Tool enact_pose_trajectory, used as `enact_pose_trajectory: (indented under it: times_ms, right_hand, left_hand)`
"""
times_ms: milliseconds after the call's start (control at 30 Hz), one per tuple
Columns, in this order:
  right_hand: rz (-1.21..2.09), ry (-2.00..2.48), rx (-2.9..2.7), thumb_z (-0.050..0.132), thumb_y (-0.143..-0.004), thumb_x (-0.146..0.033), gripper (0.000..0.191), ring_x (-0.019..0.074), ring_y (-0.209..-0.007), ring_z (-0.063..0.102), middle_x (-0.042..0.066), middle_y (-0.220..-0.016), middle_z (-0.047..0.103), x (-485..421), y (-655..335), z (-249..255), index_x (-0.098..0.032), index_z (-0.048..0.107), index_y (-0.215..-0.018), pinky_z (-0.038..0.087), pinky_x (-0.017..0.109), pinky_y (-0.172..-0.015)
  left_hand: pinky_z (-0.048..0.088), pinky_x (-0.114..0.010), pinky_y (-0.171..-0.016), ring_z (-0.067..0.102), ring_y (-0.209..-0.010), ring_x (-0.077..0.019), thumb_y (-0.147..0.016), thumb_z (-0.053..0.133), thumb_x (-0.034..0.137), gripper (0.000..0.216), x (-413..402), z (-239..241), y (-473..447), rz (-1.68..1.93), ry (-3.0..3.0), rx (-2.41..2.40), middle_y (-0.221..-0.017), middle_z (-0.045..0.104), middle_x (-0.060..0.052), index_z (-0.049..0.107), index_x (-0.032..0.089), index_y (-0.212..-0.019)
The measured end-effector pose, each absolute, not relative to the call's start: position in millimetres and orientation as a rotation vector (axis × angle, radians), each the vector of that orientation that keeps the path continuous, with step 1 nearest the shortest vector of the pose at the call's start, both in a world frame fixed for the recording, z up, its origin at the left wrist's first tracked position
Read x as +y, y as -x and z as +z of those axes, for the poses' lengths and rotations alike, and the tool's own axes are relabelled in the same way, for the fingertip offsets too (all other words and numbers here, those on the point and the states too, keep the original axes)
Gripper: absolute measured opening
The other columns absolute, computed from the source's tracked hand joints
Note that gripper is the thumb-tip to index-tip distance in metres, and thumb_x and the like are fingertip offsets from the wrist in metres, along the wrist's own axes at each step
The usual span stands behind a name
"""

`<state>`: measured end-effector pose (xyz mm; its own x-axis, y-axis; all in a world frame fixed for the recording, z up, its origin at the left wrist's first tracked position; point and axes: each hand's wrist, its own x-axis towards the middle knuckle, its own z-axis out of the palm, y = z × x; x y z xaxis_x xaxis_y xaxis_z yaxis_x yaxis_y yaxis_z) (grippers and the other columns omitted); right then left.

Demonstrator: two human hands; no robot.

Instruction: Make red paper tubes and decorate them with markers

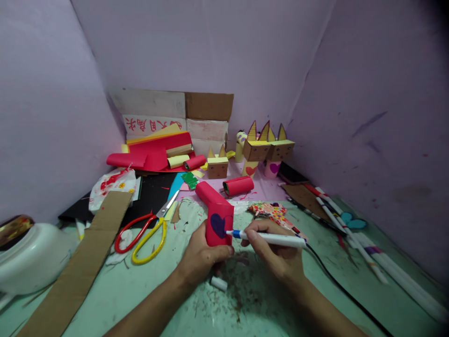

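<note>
In my left hand (201, 255) is a red paper tube (212, 234), held upright with my fingers wrapped round its lower part. A dark purple heart (218, 225) shows on its near side. My right hand (275, 248) grips a white pen-shaped tool (282, 239) with a blue collar. Its pale tip points left and meets, or nearly meets, the heart's right edge. From behind the tool a black cord (336, 285) runs down to the right. Just under my left hand lies a small white cylinder (219, 283). More red rolled paper (212, 193) lies right behind the tube.
Scissors (163, 210) with red and yellow handles lie left, beside a cardboard strip (80, 267). At the back stand eared cardboard-box figures (256, 150), red paper sheets (157, 152) and a cardboard box (206, 128). White sticks (351, 234) and patterned fabric (271, 213) lie right.
</note>
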<state>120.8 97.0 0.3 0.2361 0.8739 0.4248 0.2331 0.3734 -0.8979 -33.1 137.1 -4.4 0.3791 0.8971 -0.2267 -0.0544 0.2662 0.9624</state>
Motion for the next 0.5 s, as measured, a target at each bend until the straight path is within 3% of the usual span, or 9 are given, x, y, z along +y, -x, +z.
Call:
enact_pose_trajectory:
  times_ms: [300,500]
  right_hand:
    - [0.529,1.108,-1.296,0.063,-0.087,-0.029,0.016,0.0162,-0.057,0.063,0.0,-0.063,0.068,101.4,-124.6,0.3,-0.021,0.068,-0.074,0.047,0.026,-0.055]
    - [0.504,1.109,-1.367,0.062,-0.089,-0.028,0.013,0.0159,-0.057,0.065,0.0,-0.066,0.07,103.1,-127.5,-2.0,-0.021,0.068,-0.079,0.049,0.026,-0.054]
  left_hand:
    - [0.038,-0.022,-0.031,0.044,-0.037,-0.011,-0.053,0.074,0.029,0.045,139.6,-8.4,34.2,0.78,-1.081,0.947,-0.052,0.052,0.008,0.052,0.018,-0.091]
    - [0.038,-0.023,-0.036,0.045,-0.042,-0.012,-0.055,0.078,0.033,0.059,137.7,-11.2,36.2,0.82,-1.09,0.949,-0.055,0.054,0.006,0.054,0.016,-0.105]
